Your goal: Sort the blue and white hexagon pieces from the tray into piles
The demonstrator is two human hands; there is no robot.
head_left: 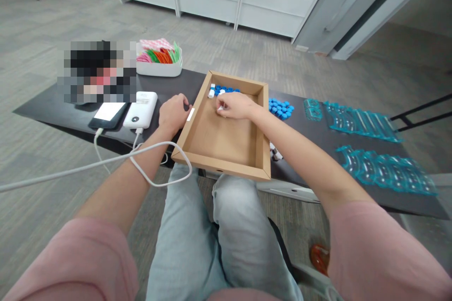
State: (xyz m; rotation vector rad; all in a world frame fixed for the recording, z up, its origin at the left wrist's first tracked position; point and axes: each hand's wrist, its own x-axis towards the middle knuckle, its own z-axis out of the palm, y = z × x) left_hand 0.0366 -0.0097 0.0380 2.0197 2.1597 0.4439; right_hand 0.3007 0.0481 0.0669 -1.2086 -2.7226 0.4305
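Observation:
A shallow cardboard tray (197,117) lies on a black table, overhanging its near edge. Several small blue and white caps (221,90) sit in a row along the tray's far wall. My right hand (235,105) is inside the tray near that row, fingers pinched on a small white cap (221,109). My left hand (173,113) rests curled against the tray's left wall, holding nothing I can make out.
A pile of blue caps (280,107) lies right of the tray, a few white pieces (275,152) by its near right corner. Teal plastic strips (360,122) cover the right side. A phone (108,114), power bank (141,109) with white cable, and a white bin of coloured items (159,59) sit left.

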